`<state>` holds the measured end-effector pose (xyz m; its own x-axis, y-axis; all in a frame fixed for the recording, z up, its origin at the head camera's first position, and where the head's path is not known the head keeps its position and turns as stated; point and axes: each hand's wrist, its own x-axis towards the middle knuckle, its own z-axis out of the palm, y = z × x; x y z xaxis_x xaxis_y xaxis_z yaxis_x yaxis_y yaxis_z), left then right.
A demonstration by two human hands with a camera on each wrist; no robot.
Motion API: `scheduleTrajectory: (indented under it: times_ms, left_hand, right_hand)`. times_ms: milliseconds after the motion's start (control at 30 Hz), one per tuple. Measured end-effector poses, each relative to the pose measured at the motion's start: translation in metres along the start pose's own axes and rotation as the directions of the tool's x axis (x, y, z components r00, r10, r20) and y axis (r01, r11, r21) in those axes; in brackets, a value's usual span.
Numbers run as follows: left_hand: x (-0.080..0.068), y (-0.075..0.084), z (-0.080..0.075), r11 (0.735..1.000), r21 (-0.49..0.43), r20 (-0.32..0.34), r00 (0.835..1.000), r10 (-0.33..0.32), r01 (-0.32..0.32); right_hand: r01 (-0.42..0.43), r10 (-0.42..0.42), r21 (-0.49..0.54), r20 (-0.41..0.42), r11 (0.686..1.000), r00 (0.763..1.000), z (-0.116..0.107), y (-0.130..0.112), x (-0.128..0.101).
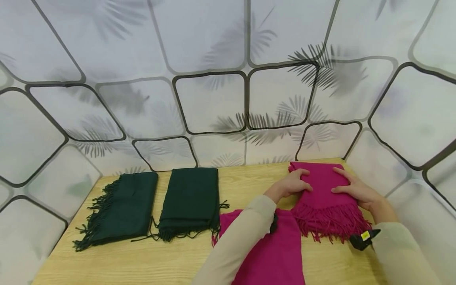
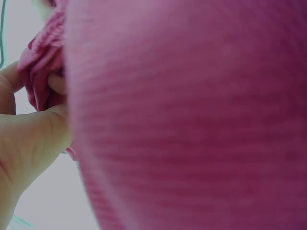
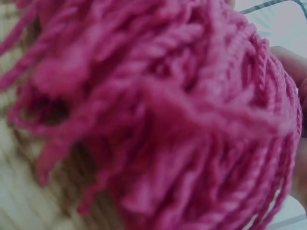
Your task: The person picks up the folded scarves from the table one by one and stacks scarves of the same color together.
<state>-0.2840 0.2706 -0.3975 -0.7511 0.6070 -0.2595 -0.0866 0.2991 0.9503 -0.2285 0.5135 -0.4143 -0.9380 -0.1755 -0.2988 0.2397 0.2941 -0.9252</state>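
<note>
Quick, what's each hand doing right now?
Left hand: holding the left side of the folded rectangular magenta fringed cloth.
Right hand: holding that cloth's right side.

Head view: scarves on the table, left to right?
Dark green scarf with its fringe on the left side → dark green scarf with its fringe at the near edge → nearer magenta scarf, partly behind a sleeve → folded magenta scarf, fringe toward the camera.
</note>
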Motion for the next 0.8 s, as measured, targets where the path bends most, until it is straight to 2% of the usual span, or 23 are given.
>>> scheduleTrajectory:
  times_ms: [300, 400, 500, 600, 800]
  left_hand:
    - [-0.015, 0.018, -0.004, 0.993, -0.074, 0.030, 0.995, 0.090, -0.088]
    - [-0.022, 0.026, -0.006, 0.986, -0.062, 0.045, 0.987, 0.157, -0.154]
    - [-0.030, 0.035, -0.010, 0.968, 0.008, 0.052, 0.967, 0.249, -0.249]
    - [-0.039, 0.043, -0.017, 0.935, 0.088, 0.076, 0.938, 0.337, -0.343]
    - [-0.060, 0.054, -0.033, 0.869, 0.170, 0.101, 0.886, 0.453, -0.464]
  right_hand:
    - [0.052, -0.056, -0.049, -0.080, 0.997, 0.995, 0.000, -0.022, -0.019]
    - [0.070, -0.075, -0.058, -0.096, 0.996, 0.993, -0.002, -0.032, -0.028]
    - [0.085, -0.093, -0.075, -0.110, 0.994, 0.990, -0.002, -0.046, -0.036]
    - [0.099, -0.110, -0.089, -0.120, 0.991, 0.987, 0.000, -0.061, -0.044]
    - [0.126, -0.138, -0.100, -0.126, 0.987, 0.982, 0.010, -0.091, -0.061]
